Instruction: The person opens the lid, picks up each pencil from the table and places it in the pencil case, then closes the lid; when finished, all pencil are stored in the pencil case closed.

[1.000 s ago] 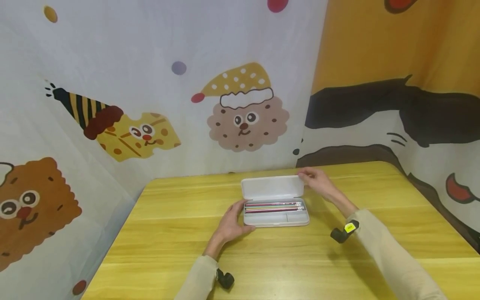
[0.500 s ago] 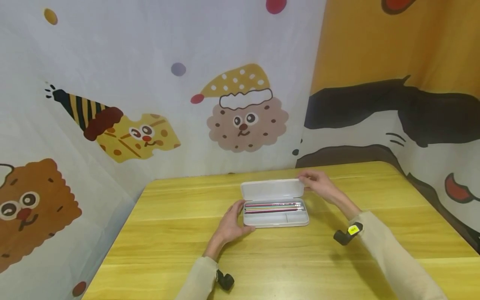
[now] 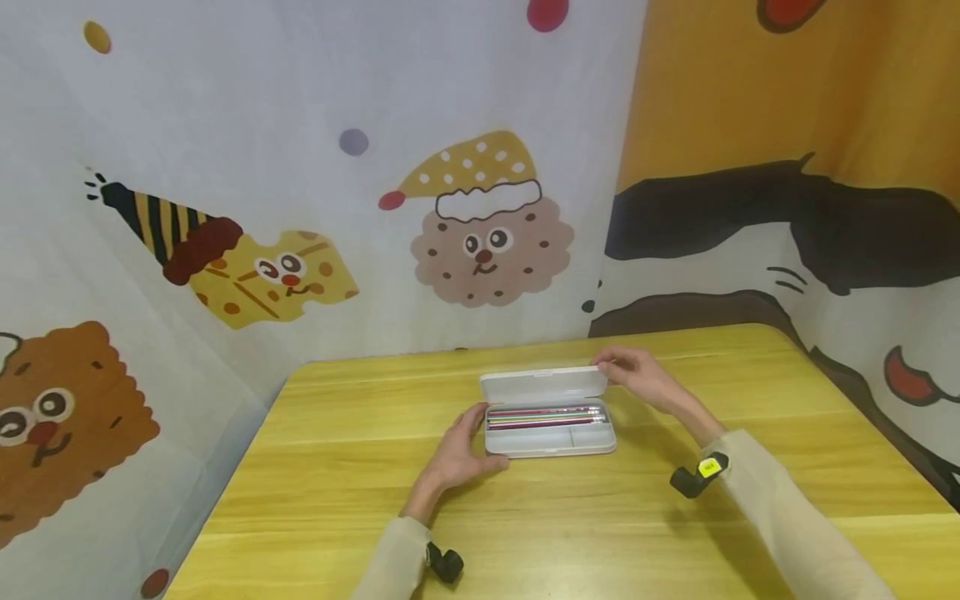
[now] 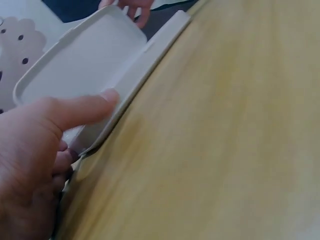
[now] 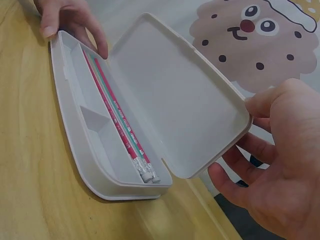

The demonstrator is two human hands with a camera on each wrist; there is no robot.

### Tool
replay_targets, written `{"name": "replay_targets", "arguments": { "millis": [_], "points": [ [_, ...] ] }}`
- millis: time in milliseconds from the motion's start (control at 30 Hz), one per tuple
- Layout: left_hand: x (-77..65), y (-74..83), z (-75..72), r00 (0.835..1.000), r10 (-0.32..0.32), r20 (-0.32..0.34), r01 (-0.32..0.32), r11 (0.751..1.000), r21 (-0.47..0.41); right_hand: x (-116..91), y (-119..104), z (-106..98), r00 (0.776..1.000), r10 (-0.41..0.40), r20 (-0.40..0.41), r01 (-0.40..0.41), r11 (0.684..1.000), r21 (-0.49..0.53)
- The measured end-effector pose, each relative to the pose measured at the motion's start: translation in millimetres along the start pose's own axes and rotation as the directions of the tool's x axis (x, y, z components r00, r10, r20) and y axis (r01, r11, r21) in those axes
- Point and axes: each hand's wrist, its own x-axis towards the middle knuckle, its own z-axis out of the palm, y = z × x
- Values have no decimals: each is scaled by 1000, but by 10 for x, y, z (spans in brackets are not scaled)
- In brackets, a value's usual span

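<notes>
A white pencil case (image 3: 551, 452) stands on the table with its lid (image 3: 543, 383) raised. Several striped pencils (image 3: 547, 415), with silvery ends and white erasers, lie side by side in its long rear compartment. My left hand (image 3: 457, 450) grips the left end, thumb (image 4: 90, 109) at the front wall and fingers behind. With my right hand (image 3: 637, 379) I pinch the lid's right outer corner; in the right wrist view the thumb (image 5: 265, 102) is on the inner side and the fingers lie behind. Two smaller front compartments (image 5: 102, 137) show bare floors.
The yellow wood-grain table (image 3: 315, 483) reaches back to a curtain (image 3: 300, 100) printed with cartoon food. Beige sleeves cover both forearms, and a black wrist camera (image 3: 697, 475) hangs at the right cuff, another camera (image 3: 445, 563) at the left.
The lid's top edge has come forward and lower in the head view, my right hand moving down slightly with it. My left hand stays at the case's left end.
</notes>
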Motion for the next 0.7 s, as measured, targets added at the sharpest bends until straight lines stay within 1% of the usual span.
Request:
{"name": "replay_targets", "arguments": {
  "millis": [33, 100, 167, 200, 267, 333, 367, 433, 467, 500, 567, 633, 700],
  "points": [
    [-3, -11, -9, 1000, -2, -6, 2, 999, -41, -5, 1, 1, 1000, 0, 2, 0, 1000, -4],
    [-8, -39, -19, 999, -2, -44, -4, 991, -133, -12, 5, 4, 1000, -1, 4, 1, 1000, -13],
    [-10, -49, -26, 992, 8, -123, -34, 976, -214, -16, 11, 10, 1000, -9, 6, 10, 1000, -22],
    [-9, -35, -34, 985, 6, -172, -48, 970, -239, -18, 14, 12, 1000, -13, 6, 14, 1000, -24],
    [-8, 39, -67, 961, -5, -275, -73, 959, -275, -22, 20, 16, 1000, -18, 7, 18, 999, -33],
    [-6, 168, -129, 929, -31, -368, -87, 950, -299, -28, 23, 18, 1000, -19, 9, 20, 999, -39],
    [-3, 241, -170, 913, -43, -406, -88, 951, -297, -32, 24, 19, 1000, -20, 9, 21, 999, -41],
    [4, 386, -258, 887, -56, -459, -92, 951, -294, -43, 20, 19, 1000, -23, 8, 23, 999, -41],
    [13, 443, -298, 879, -48, -475, -100, 954, -281, -49, 18, 18, 1000, -27, 11, 28, 999, -38],
    [25, 490, -335, 875, -37, -483, -111, 956, -273, -55, 16, 17, 999, -31, 11, 31, 999, -37],
    [53, 553, -394, 880, -6, -475, -130, 959, -252, -67, 9, 17, 999, -42, 11, 43, 999, -31],
    [87, 585, -431, 897, 30, -441, -157, 954, -254, -79, 8, 14, 998, -56, 14, 56, 998, -29],
    [123, 599, -451, 917, 64, -394, -184, 944, -275, -92, 8, 12, 998, -66, 16, 67, 997, -26]
  ]
}}
